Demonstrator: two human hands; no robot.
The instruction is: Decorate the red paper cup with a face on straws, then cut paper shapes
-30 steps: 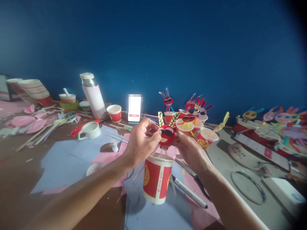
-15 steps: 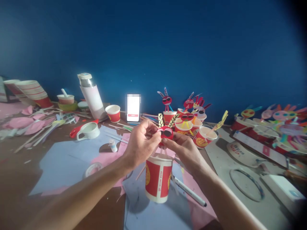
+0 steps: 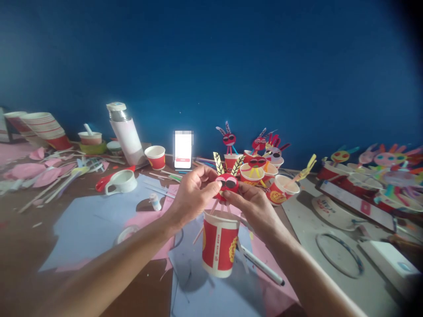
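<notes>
A red paper bug face [image 3: 228,185] with dark eyes and two yellow leaf-patterned antennae is pinched between my hands. My left hand [image 3: 197,190] grips its left edge, thumb in front. My right hand [image 3: 254,200] closes on its lower right edge, with the thumb near the mouth. Thin sticks run from the face down to a red-and-white paper cup [image 3: 218,246], which hangs upright below my hands over blue paper [image 3: 185,290]. Beside the cup lies a marker [image 3: 261,264].
Finished bug cups [image 3: 253,172] stand behind my right hand, with more at far right. A thermos [image 3: 125,134], a lit phone [image 3: 183,149], a white mug [image 3: 121,181], a small glue bottle [image 3: 154,201] and a tape roll [image 3: 128,234] surround the papers.
The cup has turned slightly, so its white stripe sits further left and its yellow emblem shows at the right. The antennae have shifted a little left and up. Both hands keep their grip.
</notes>
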